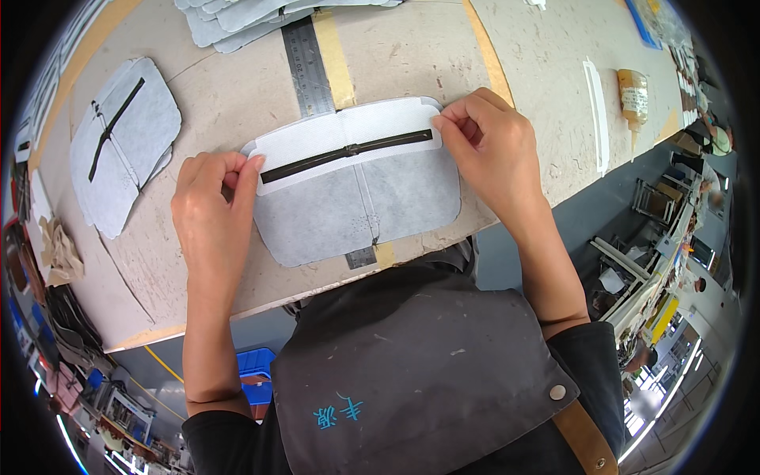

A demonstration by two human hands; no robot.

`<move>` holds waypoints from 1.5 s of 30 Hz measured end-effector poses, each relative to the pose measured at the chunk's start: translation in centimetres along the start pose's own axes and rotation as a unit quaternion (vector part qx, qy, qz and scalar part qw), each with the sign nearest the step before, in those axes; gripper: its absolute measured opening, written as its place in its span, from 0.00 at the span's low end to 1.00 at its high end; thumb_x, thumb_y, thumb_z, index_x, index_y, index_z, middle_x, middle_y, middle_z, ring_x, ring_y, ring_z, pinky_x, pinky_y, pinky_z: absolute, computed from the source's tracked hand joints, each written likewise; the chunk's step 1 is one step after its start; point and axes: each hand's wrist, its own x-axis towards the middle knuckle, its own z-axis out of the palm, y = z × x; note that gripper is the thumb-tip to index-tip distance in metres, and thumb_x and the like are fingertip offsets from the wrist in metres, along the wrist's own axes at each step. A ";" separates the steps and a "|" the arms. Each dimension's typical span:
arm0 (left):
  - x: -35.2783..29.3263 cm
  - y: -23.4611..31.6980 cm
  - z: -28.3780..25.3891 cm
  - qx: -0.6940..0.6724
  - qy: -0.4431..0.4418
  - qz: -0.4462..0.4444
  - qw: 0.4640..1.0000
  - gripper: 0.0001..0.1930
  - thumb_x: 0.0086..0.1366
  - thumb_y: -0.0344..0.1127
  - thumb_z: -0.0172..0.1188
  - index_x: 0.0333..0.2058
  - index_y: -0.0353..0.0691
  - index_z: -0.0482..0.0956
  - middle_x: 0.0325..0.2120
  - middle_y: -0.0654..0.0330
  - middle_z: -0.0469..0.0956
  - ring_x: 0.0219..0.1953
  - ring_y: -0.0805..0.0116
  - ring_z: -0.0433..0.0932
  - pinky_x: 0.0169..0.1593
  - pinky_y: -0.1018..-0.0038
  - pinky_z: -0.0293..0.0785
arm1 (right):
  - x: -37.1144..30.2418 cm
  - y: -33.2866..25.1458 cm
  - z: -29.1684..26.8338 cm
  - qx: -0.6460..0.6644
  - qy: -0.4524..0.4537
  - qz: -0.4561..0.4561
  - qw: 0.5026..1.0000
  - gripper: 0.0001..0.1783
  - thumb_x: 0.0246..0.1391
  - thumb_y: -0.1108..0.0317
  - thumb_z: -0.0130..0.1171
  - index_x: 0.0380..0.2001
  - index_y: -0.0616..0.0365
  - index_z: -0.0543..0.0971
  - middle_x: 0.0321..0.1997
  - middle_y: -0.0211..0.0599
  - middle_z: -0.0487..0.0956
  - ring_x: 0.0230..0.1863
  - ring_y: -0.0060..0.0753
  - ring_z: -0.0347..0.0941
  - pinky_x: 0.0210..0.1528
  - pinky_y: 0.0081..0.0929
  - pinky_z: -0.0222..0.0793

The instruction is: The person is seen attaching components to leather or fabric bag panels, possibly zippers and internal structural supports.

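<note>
A pale grey fabric panel (pixel 317 218) with rounded corners lies before me on the table, a white strip and a dark zipper-like band across its upper part and a seam down its middle. At its upper left corner my left hand (pixel 215 190) pinches the edge between thumb and fingers. My right hand (pixel 495 142) pinches the upper right corner in the same way. Beneath the panel runs a steel ruler (pixel 309 71), showing above and below it, with a tan tape strip (pixel 332 63) alongside.
Similar panels (pixel 150 107) lie stacked at the left, and another stack (pixel 229 24) sits at the far edge. To the right are a white strip (pixel 596 119) and a bottle of amber liquid (pixel 633 95). A blue bin (pixel 255 364) stands below the table's near edge (pixel 237 315).
</note>
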 end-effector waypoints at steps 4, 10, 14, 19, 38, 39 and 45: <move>0.0 -0.2 -0.2 0.011 -0.020 0.010 1.000 0.07 0.57 0.29 0.68 0.25 0.34 0.79 0.22 0.57 0.75 0.25 0.62 0.72 0.30 0.68 0.70 | -0.1 -0.1 0.1 -0.003 0.008 0.008 1.000 0.06 0.52 0.74 0.66 0.27 0.66 0.79 0.26 0.34 0.78 0.22 0.24 0.73 0.26 0.21 0.69; 0.0 -0.6 -0.2 0.003 -0.013 0.029 1.000 0.08 0.58 0.31 0.68 0.25 0.35 0.79 0.21 0.57 0.75 0.28 0.59 0.73 0.31 0.65 0.70 | 0.1 -0.7 0.1 0.021 0.004 0.044 0.999 0.04 0.49 0.76 0.66 0.26 0.63 0.80 0.27 0.37 0.79 0.24 0.32 0.77 0.28 0.27 0.72; 0.0 -0.6 -0.3 0.023 -0.015 0.040 0.999 0.07 0.59 0.29 0.68 0.30 0.31 0.81 0.24 0.57 0.76 0.23 0.68 0.72 0.29 0.73 0.69 | 0.0 -0.8 0.0 0.015 -0.005 0.051 0.999 0.04 0.50 0.76 0.66 0.26 0.64 0.80 0.27 0.37 0.78 0.23 0.30 0.76 0.27 0.24 0.71; 0.0 -0.4 -0.4 0.029 -0.014 0.039 0.999 0.07 0.59 0.29 0.68 0.30 0.31 0.81 0.24 0.57 0.76 0.23 0.68 0.73 0.29 0.73 0.69 | 0.1 -0.7 -0.1 0.013 -0.012 0.032 0.999 0.05 0.51 0.76 0.66 0.26 0.64 0.80 0.26 0.37 0.78 0.23 0.29 0.76 0.27 0.24 0.71; 0.0 0.2 -0.1 0.005 -0.019 -0.010 1.000 0.07 0.58 0.29 0.68 0.27 0.34 0.79 0.23 0.57 0.74 0.25 0.63 0.73 0.30 0.69 0.69 | 0.1 0.0 0.0 0.009 0.012 0.004 1.000 0.05 0.48 0.74 0.66 0.24 0.62 0.79 0.26 0.39 0.78 0.23 0.37 0.77 0.28 0.30 0.72; 0.0 0.3 -0.1 0.012 -0.022 -0.017 1.000 0.07 0.58 0.29 0.68 0.28 0.33 0.79 0.24 0.57 0.74 0.24 0.65 0.72 0.30 0.70 0.69 | 0.1 0.0 0.0 0.011 0.009 0.004 1.000 0.05 0.48 0.74 0.66 0.23 0.62 0.79 0.26 0.38 0.78 0.23 0.37 0.76 0.27 0.30 0.72; 0.0 0.3 -0.1 0.022 -0.025 -0.015 0.999 0.08 0.59 0.29 0.68 0.28 0.32 0.79 0.23 0.57 0.74 0.24 0.67 0.72 0.29 0.71 0.69 | 0.1 0.0 0.0 0.009 0.007 0.002 1.000 0.06 0.48 0.74 0.66 0.22 0.62 0.79 0.25 0.38 0.77 0.23 0.38 0.76 0.27 0.30 0.72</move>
